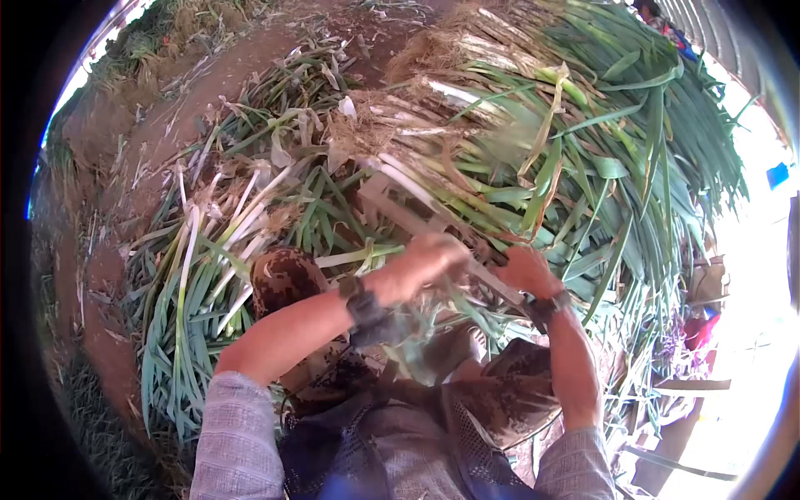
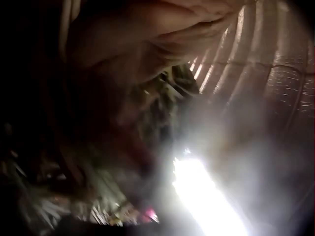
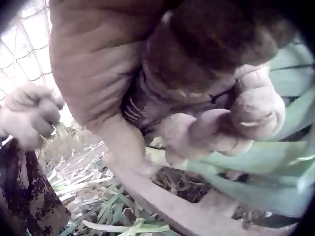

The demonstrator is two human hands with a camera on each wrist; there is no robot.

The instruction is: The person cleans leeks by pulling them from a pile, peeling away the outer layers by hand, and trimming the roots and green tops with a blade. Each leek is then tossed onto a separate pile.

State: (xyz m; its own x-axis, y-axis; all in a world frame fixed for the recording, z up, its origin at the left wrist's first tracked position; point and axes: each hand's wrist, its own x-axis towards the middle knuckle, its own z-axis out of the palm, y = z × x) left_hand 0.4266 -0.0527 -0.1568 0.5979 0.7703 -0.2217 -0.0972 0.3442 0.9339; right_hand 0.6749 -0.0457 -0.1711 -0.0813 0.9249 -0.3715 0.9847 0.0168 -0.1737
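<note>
My left hand (image 1: 425, 260), blurred, is over a wooden bar (image 1: 496, 283) in the head view. Its fingers look bent in the right wrist view, where the hand (image 3: 29, 117) shows at the left; whether anything is in them cannot be told. To the right of the bar, my right hand (image 1: 529, 271) is at the edge of a large pile of leeks (image 1: 583, 183). The right wrist view shows its fingers (image 3: 216, 130) curled round green leek leaves (image 3: 275, 153), with the bar (image 3: 172, 204) just below. The left wrist view is dark and blurred.
Leeks with white stems (image 1: 187, 250) lie on the left, leaves towards me. Trimmed leaves and scraps (image 1: 321, 204) are heaped beyond my knee (image 1: 287, 279). Bare brown soil (image 1: 179, 125) shows at the upper left. Bright light and a ribbed cover (image 1: 708, 33) are on the right.
</note>
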